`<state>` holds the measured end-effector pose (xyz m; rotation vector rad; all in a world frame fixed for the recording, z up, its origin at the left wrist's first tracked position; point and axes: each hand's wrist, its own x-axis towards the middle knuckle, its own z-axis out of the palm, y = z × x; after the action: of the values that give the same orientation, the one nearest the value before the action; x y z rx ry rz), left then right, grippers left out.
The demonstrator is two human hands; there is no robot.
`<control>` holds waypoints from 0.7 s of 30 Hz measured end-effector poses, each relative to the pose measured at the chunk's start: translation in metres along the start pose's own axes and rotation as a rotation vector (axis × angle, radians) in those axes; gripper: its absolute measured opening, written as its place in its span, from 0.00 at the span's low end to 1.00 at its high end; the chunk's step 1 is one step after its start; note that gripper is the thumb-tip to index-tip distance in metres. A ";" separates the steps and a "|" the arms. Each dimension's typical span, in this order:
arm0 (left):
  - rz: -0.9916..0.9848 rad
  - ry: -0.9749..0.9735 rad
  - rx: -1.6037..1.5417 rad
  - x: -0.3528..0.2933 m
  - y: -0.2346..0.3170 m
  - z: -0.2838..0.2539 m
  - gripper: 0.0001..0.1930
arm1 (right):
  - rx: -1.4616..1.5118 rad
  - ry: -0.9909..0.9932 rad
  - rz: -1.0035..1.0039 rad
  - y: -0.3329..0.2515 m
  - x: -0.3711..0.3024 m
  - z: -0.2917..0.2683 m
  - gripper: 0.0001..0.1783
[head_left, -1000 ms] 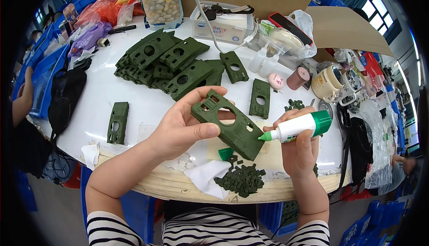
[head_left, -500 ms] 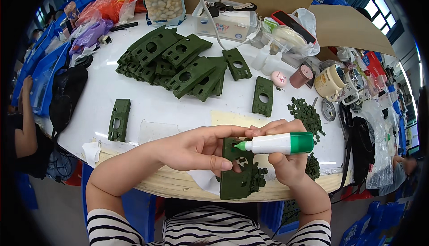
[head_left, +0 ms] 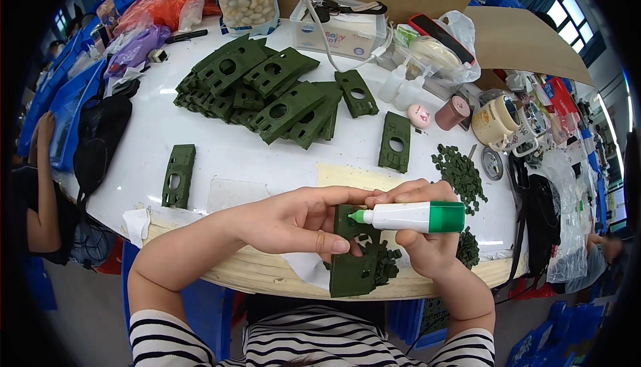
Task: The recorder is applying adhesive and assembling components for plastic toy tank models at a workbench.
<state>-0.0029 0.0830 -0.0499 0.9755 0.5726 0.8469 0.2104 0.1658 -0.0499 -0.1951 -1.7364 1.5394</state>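
My left hand (head_left: 294, 223) is closed round a dark green plastic tank hull (head_left: 350, 275), a flat part with a round hole, held near the table's front edge. Between the fingers and thumb of my right hand (head_left: 427, 247) lies a white glue bottle (head_left: 404, 217) with a green base and a light green nozzle. Its nozzle tip touches the upper end of the hull, or nearly so. Beneath and beside the hull is a small heap of green plastic pieces (head_left: 387, 263), partly covered by it. My left fingers show through the round hole.
A pile of similar hulls (head_left: 287, 110) lies at the back, with single hulls (head_left: 178, 177) (head_left: 395, 141) around it. Small green pieces (head_left: 461, 173) are heaped at right, near a tape roll (head_left: 492, 165), mugs (head_left: 494, 121) and a pink cylinder (head_left: 452, 113). Another person's arm (head_left: 43, 180) shows far left.
The glue bottle has shifted slightly left and its nozzle has moved a little further over the hull's upper end. My left hand keeps its hold on the hull.
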 end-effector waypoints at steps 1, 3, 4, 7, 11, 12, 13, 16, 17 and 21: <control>-0.002 0.003 -0.009 0.000 0.000 0.000 0.33 | -0.007 0.000 0.002 0.000 0.000 0.000 0.22; -0.006 0.010 -0.027 -0.001 0.000 0.001 0.33 | -0.014 -0.002 0.000 0.000 0.000 0.000 0.22; -0.008 0.008 -0.028 0.000 0.000 0.000 0.33 | -0.018 -0.001 -0.001 0.000 0.000 -0.001 0.22; 0.002 -0.013 -0.004 0.000 -0.001 -0.001 0.33 | -0.018 0.004 0.005 0.000 0.000 0.000 0.21; 0.027 -0.049 0.052 0.001 -0.002 -0.004 0.33 | -0.007 0.019 0.017 -0.002 0.000 0.002 0.21; 0.026 -0.049 0.057 0.001 -0.002 -0.004 0.33 | -0.019 0.016 0.020 -0.002 0.000 0.001 0.22; 0.024 -0.048 0.051 0.001 -0.002 -0.004 0.33 | -0.031 0.014 0.021 -0.002 0.000 0.000 0.22; 0.027 -0.046 0.041 0.001 -0.002 -0.003 0.33 | -0.034 0.016 0.020 -0.002 -0.001 0.000 0.22; 0.031 -0.047 0.042 0.001 -0.003 -0.004 0.33 | -0.025 0.021 0.022 -0.002 0.000 0.000 0.22; 0.040 -0.048 0.047 0.001 -0.004 -0.004 0.33 | 0.000 0.029 0.026 -0.002 0.000 0.002 0.22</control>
<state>-0.0040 0.0844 -0.0548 1.0503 0.5356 0.8463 0.2099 0.1637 -0.0478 -0.2396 -1.7177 1.5483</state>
